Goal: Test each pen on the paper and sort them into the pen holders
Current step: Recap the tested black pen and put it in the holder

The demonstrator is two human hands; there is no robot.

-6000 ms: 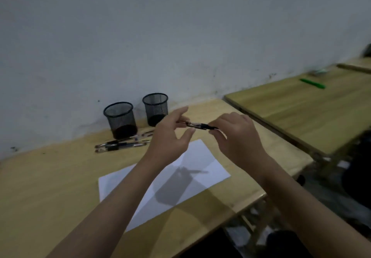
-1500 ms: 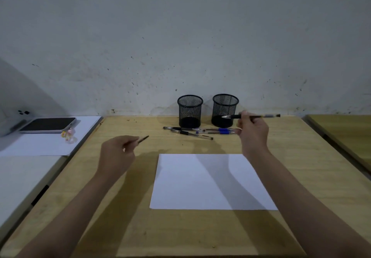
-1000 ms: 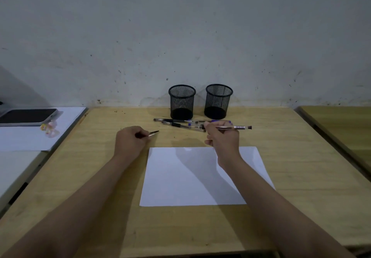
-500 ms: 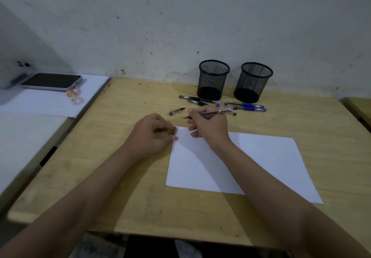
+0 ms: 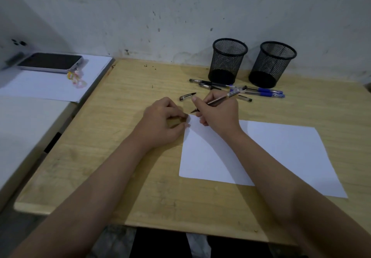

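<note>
My right hand (image 5: 218, 113) grips an uncapped pen (image 5: 219, 99) in a writing hold, its tip just above the top-left corner of the white paper (image 5: 281, 153). My left hand (image 5: 163, 122) rests on the desk with curled fingers, its fingertips touching that same corner and holding nothing. The pen's cap (image 5: 187, 96) lies on the desk just beyond my hands. Several more pens, some black (image 5: 208, 84) and some blue (image 5: 265, 93), lie in front of two black mesh pen holders, the left one (image 5: 227, 60) and the right one (image 5: 273, 64). Both holders look empty.
A wooden desk (image 5: 128, 101) stands against a white wall. To the left, a lower grey desk carries a phone (image 5: 50, 61) on a white sheet, with a small colourful charm (image 5: 77, 79) beside it. The wooden desk's front edge runs close to my forearms.
My right hand has turned the pen into a writing hold and lowered its tip to the paper's corner. My left hand stays at the corner. The view has shifted slightly.
</note>
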